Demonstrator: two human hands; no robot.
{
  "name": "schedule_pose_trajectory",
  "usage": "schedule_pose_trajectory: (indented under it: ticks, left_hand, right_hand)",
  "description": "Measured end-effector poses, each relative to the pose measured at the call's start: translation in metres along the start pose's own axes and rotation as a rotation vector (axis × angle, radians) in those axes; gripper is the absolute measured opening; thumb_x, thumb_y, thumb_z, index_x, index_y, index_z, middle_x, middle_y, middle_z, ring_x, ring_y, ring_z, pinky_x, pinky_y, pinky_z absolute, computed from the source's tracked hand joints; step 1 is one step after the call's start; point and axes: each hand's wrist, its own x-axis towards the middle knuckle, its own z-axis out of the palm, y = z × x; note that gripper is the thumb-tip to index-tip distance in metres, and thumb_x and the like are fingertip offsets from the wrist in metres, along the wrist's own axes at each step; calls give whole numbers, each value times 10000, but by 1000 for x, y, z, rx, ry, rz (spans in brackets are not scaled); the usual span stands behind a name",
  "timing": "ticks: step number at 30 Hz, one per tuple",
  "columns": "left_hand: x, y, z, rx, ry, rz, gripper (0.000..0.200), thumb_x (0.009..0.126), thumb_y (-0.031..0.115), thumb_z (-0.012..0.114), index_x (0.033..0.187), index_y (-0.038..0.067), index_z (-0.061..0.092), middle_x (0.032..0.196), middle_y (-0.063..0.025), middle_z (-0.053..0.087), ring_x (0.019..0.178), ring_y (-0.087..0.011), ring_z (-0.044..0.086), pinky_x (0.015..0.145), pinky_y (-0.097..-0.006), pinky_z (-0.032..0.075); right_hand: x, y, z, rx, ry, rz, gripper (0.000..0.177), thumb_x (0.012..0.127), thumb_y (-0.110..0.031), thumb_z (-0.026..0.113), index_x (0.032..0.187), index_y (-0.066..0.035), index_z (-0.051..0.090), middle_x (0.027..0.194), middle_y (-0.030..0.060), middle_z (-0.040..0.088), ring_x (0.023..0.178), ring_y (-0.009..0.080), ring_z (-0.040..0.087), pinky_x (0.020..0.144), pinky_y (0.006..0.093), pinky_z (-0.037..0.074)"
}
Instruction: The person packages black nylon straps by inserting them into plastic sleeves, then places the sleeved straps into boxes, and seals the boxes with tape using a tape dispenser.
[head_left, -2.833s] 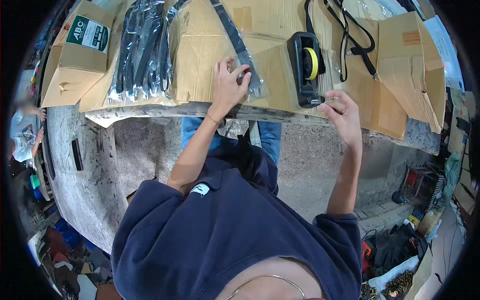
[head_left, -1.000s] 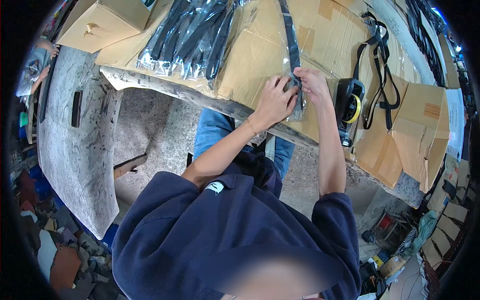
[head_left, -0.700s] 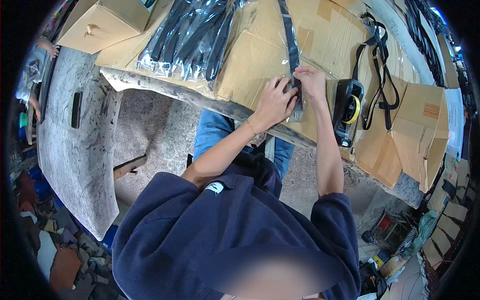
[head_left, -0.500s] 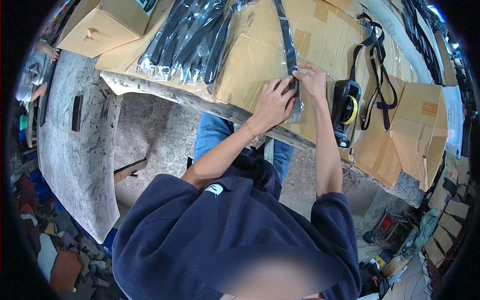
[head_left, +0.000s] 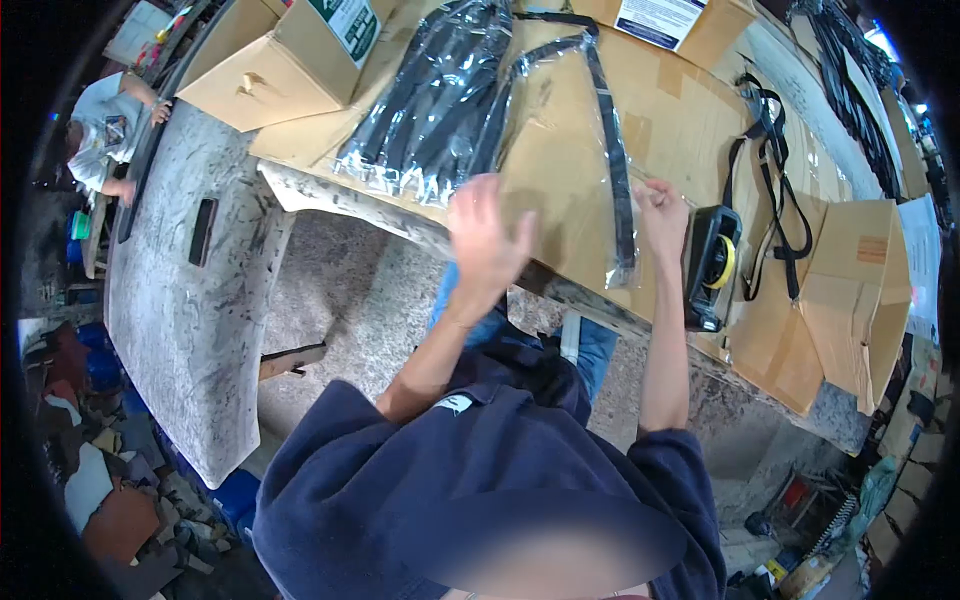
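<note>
My left hand is raised over the front edge of the cardboard-covered table, slightly blurred, fingers stretched and thumb apart, with nothing in it. Right of it a black strap in a clear plastic sleeve runs down the cardboard. My right hand is just right of this strap, apart from it, with its fingers curled into a loose pinch; what they hold, if anything, is too small to make out. Near my left fingertips lies a pile of black straps in clear plastic. A black tape dispenser with yellow tape stands beside my right wrist.
Loose black straps with clips lie at the right. An open cardboard box stands at the left, another box at the right. A dark phone-like object rests on the grey side table. Another person is at the far left.
My left hand has let go of the sleeved strap and moved left towards the pile. My right hand has come off the strap to its right. The camera view has shifted.
</note>
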Motion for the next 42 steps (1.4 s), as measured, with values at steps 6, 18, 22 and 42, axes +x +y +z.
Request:
schedule_pose_trajectory:
  ticks: [6, 18, 22, 42]
  left_hand:
    - [-12, -56, -28, 60, -341, -225, 300, 716, 194, 748, 934, 25, 630, 780, -142, 638, 762, -306, 620, 693, -419, 493]
    - [38, -17, -6, 14, -273, -146, 638, 764, 402, 718, 1193, -20, 506, 1043, -189, 591, 1050, -351, 547, 844, -422, 479]
    - [114, -13, 69, 136, -289, -216, 624, 783, 323, 683, 1232, -40, 446, 997, -231, 577, 1054, -401, 545, 831, -451, 491]
    - [111, -12, 88, -1460, -749, -682, 164, 920, 61, 511, 1046, -43, 520, 879, -116, 620, 707, -228, 668, 664, -312, 556]
  right_hand:
    - [-55, -18, 72, 46, -316, -9, 326, 811, -245, 715, 987, 23, 654, 778, 89, 682, 713, 138, 637, 667, 280, 498]
    - [177, -46, 91, -350, 2, -273, 447, 796, -371, 721, 932, 50, 660, 832, 120, 684, 745, 224, 649, 678, 357, 513]
    - [259, -50, 122, -476, -26, 15, 516, 799, -439, 697, 938, 56, 667, 881, 159, 686, 773, 262, 648, 705, 381, 497]
    - [254, -191, 14, 653, -298, -415, 527, 823, 70, 603, 1302, -19, 403, 1052, 162, 639, 898, 199, 630, 809, 314, 513]
